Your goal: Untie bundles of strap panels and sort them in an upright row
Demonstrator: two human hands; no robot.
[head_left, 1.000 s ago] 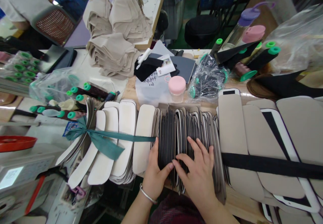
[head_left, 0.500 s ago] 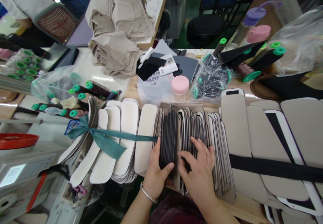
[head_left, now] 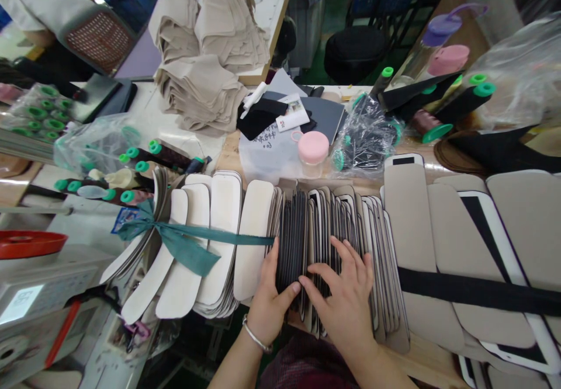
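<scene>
A long row of thin, rounded panels stands on edge in front of me, the dark-edged stack (head_left: pixel 291 240) in its middle. My left hand (head_left: pixel 272 298) spans that stack, fingers on its left side and thumb on its right side near the front. My right hand (head_left: pixel 344 287) rests over the beige-and-black panels (head_left: pixel 322 225) just to the right, fingers spread and bent. Its thumb tip touches the panel edges close to my left thumb. A green cloth strip (head_left: pixel 236 239) runs across the white panels (head_left: pixel 223 231) on the left and ends by my left fingers.
Beige panels (head_left: pixel 409 214) under a black band (head_left: pixel 477 289) lie to the right. A pink-lidded jar (head_left: pixel 312 149), bagged thread spools (head_left: pixel 368 135) and beige fabric piles (head_left: pixel 199 94) stand behind. A sewing machine (head_left: pixel 39 307) is at left. A person in white sits at upper left.
My right thumb has moved left and up, to the panel edges beside my left thumb. My left hand stays on the dark stack.
</scene>
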